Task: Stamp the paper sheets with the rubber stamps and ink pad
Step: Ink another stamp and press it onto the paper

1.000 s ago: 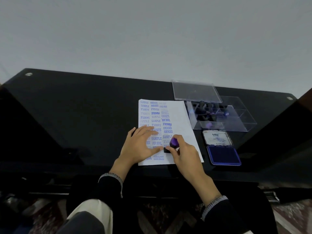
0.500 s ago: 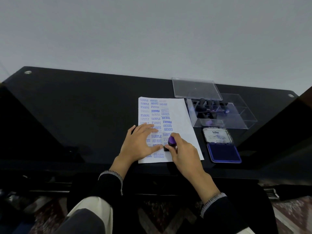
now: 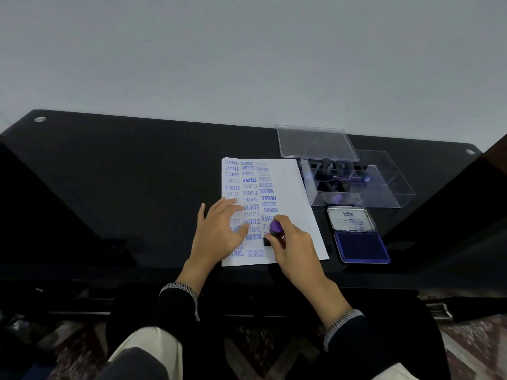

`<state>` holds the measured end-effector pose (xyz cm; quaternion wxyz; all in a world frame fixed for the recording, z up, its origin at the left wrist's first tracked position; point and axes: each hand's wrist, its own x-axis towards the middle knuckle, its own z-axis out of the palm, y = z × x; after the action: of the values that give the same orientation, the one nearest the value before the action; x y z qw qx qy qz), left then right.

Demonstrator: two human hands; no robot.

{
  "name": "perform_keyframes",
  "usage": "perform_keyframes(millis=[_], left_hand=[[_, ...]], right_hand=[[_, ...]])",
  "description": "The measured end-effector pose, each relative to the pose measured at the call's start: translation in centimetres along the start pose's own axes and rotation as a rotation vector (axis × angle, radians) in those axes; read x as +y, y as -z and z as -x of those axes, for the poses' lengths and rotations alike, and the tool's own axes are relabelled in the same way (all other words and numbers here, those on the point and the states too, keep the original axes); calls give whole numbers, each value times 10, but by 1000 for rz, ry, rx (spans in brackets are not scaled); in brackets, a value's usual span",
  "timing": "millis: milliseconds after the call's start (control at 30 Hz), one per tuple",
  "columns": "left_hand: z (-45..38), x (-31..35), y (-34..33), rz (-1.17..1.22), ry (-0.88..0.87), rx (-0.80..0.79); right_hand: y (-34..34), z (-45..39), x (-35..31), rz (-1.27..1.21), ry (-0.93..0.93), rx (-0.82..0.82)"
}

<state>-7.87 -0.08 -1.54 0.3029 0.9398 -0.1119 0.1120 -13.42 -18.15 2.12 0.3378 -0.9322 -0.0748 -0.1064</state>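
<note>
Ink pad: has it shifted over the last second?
No. The ink pad sits right of the paper sheet, just in front of the clear stamp box, as before. Its slight shift in the frame matches the camera's motion.

Right hand (image 3: 295, 246) apparently around stamp (image 3: 275, 229)

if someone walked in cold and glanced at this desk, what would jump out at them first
Most likely the white paper sheet in the middle of the black table, its left half crowded with blue stamped words. On it, the left hand lies flat while the right hand grips a purple-topped stamp. To the right sits the open blue ink pad, near a clear box holding more stamps.
</note>
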Motion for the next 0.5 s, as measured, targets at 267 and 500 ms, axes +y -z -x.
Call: perform_keyframes(millis=[267, 500], left_hand=[[1, 2, 1, 3, 9, 8], [1, 3, 1, -10, 1, 12]], right_hand=[[-5, 9, 2, 0, 14, 58], [1, -4, 2, -18, 15, -2]])
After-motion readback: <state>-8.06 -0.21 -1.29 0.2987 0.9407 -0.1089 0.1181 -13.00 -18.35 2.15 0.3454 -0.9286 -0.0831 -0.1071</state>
